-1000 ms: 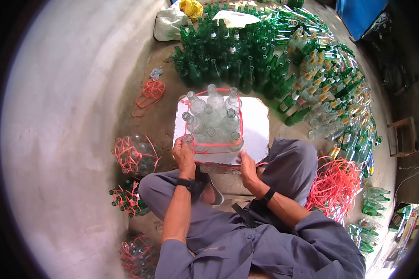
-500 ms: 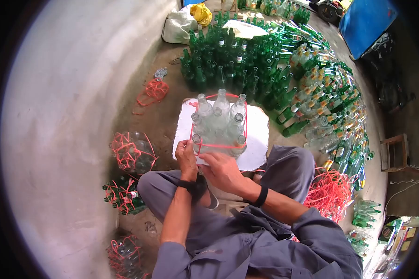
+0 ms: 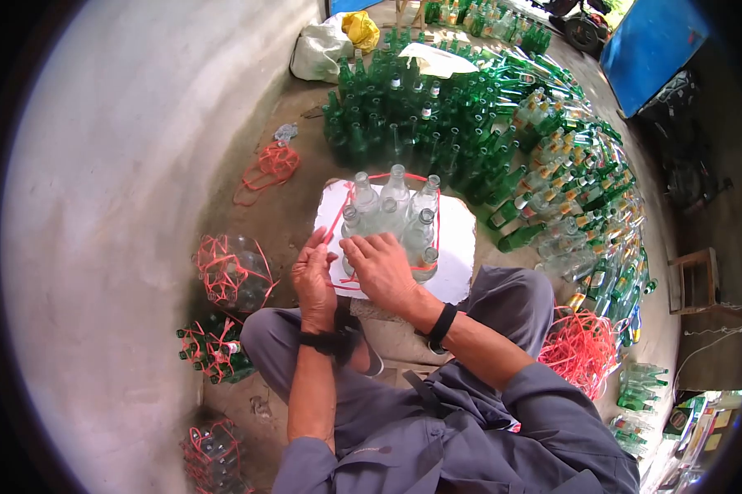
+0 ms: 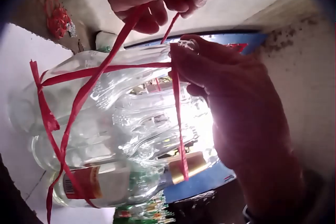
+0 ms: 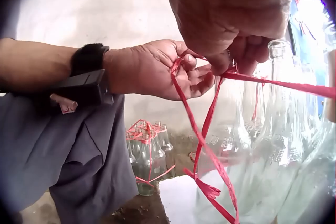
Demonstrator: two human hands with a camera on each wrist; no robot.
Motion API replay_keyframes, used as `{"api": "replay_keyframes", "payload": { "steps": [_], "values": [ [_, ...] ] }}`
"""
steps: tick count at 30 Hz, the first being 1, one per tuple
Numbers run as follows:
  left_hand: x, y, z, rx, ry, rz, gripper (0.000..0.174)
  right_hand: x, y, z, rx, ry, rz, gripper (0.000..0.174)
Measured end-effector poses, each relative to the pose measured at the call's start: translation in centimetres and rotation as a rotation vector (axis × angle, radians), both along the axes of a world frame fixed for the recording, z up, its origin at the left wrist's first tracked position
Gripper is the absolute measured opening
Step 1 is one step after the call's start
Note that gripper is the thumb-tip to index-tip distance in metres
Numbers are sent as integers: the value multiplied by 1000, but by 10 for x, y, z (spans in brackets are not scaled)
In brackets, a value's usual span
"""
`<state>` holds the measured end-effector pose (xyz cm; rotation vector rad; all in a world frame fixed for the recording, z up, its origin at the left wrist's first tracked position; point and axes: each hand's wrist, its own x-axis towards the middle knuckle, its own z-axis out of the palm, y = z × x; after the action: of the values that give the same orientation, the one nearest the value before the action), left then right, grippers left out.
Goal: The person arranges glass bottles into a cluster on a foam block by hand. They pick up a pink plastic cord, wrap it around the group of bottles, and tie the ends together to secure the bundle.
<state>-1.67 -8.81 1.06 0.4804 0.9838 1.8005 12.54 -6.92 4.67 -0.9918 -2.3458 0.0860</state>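
Clear glass bottles [image 3: 394, 198] stand upright in a cluster on a white board [image 3: 462, 239], ringed by red plastic twine [image 3: 438, 214]. My left hand [image 3: 312, 276] is beside the near-left bottles, with a length of red twine [image 4: 113, 50] running up into its curled fingers. The right hand [image 3: 383, 267] reaches across to the near-left bottle neck, thumb and fingers pinching the twine there, as the right wrist view shows. From these fingers one strand [image 5: 289, 85] stretches along the necks and another hangs down. The knot or crossing under the right fingertips is hidden.
Many green bottles [image 3: 420, 115] crowd the floor beyond the board. Twine-tied bottle bundles [image 3: 233, 272] stand along the left wall. A tangled heap of red twine [image 3: 581, 350] lies by the right knee, and a loose coil [image 3: 268, 173] at far left.
My right hand has moved from the board's front edge leftward and up to the near-left bottle. The left hand has drawn slightly away to the left with twine.
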Motion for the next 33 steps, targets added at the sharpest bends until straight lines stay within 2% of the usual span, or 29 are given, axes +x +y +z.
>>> {"api": "replay_keyframes", "payload": {
  "steps": [1, 2, 4, 5, 9, 11, 12, 14, 16, 18, 19, 21, 22, 24, 28, 30, 33],
  "values": [
    [-12, 2, -15, 92, -37, -82, 10, 0, 0, 0, 0, 0, -6, 40],
    [-11, 4, -10, 91, -38, -86, 10, 0, -1, 1, -2, 1, -10, 39],
    [-9, 10, 2, 102, -317, -61, 14, -1, -2, 2, -9, 0, -15, 38],
    [-15, 15, -15, 77, -373, -40, 18, -1, -2, 1, -17, 1, -18, 38],
    [-16, 20, -36, 123, -471, -36, 21, -1, -2, 1, -31, 12, -17, 39],
    [-15, 21, -41, -63, -470, -114, 23, 0, -2, 0, -49, 13, -10, 42],
    [-14, 22, -41, -63, -466, -114, 23, 0, -2, -1, -68, 10, -5, 46],
    [-9, 26, -39, -125, -306, -160, 26, -1, -1, -2, -59, 16, -7, 45],
    [-5, 30, -34, -121, -251, -144, 25, -1, -2, -4, -54, 20, -12, 45],
    [-5, 33, -26, -184, -26, -194, 22, 0, -1, -3, -61, 34, 0, 45],
    [-5, 34, -29, -185, -25, -194, 22, -1, -1, -4, -62, 35, -1, 45],
    [-4, 38, -43, -180, 242, -177, 17, -1, -1, -4, -36, 52, 0, 45],
    [-3, 39, -50, -179, 244, -180, 17, -1, -1, -5, -36, 54, -4, 45],
    [2, 38, -54, -51, 407, -121, 15, -1, -1, -4, 0, 70, -15, 45],
    [2, 33, -44, -119, 526, -123, 19, 3, -2, 1, -52, 16, -10, 45],
    [3, 26, -37, -215, 975, 32, 24, 4, -1, -1, -46, 3, 9, 46],
    [2, 18, -39, -146, 876, -99, 28, 5, 1, -2, -67, -31, 10, 42]
  ]
}}
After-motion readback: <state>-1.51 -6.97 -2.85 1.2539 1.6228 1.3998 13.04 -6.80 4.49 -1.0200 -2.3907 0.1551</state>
